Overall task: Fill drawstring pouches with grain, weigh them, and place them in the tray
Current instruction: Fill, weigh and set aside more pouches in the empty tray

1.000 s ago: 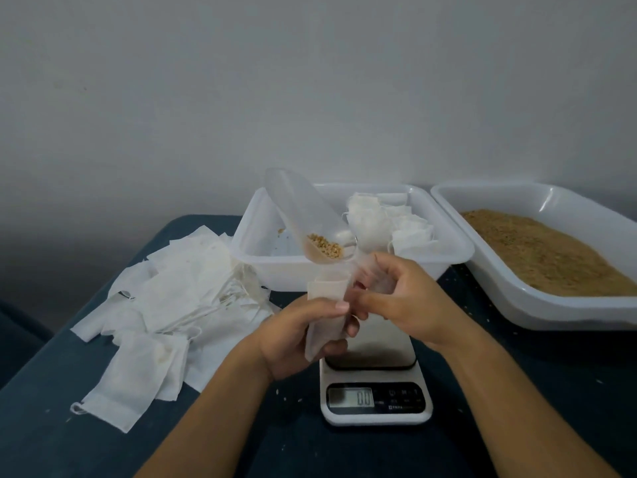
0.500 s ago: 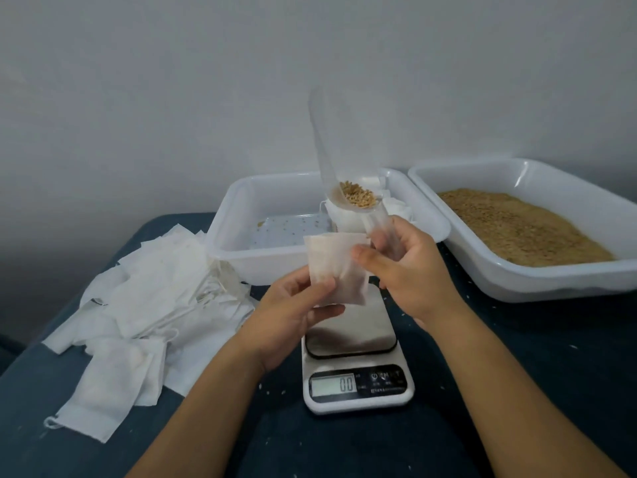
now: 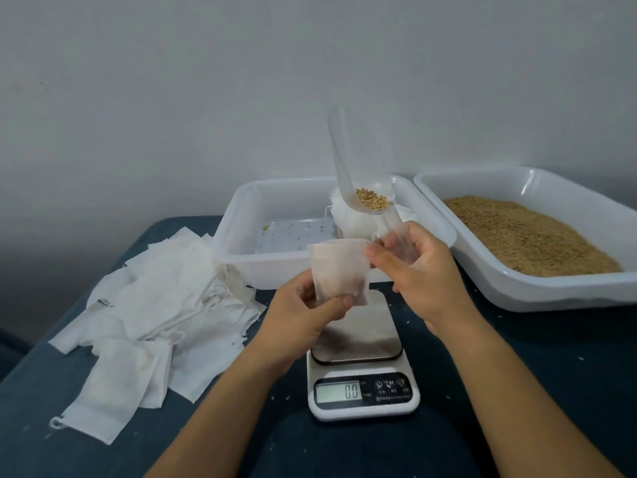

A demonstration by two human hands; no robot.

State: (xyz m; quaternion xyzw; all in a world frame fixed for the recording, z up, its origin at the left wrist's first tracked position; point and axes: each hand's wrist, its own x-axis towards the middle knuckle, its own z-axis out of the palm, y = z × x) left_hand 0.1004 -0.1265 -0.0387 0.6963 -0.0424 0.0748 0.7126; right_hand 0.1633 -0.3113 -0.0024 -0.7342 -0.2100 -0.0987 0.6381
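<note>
White fabric pouch (image 3: 339,272) is held at centre frame, above the scale (image 3: 362,370), whose display reads 0.0 with nothing on its platform. Left hand (image 3: 306,322) pinches the pouch's lower edge between thumb and fingers. Right hand (image 3: 418,270) has its fingers curled round the handle of the clear scoop (image 3: 358,167), with the fingertips touching the pouch's upper right corner at the mouth. The scoop stands nearly upright, bowl tipped back, so a small charge of grain (image 3: 370,198) sits at the bowl's lower end near the handle. Step in hand, by judgement: filling; weighing has not begun. The mouth appears only partly open, if at all. The next move calls for spreading the mouth, bringing the scoop lip over it and tilting slowly so that no grain spills onto the scale. Behind, at centre, the tray (image 3: 241,243) holds several filled pouches in its right part and stray grains on its floor. Bulk grain fills the bin (image 3: 517,291) at right. Empty pouches (image 3: 155,305) lie heaped at left.
</note>
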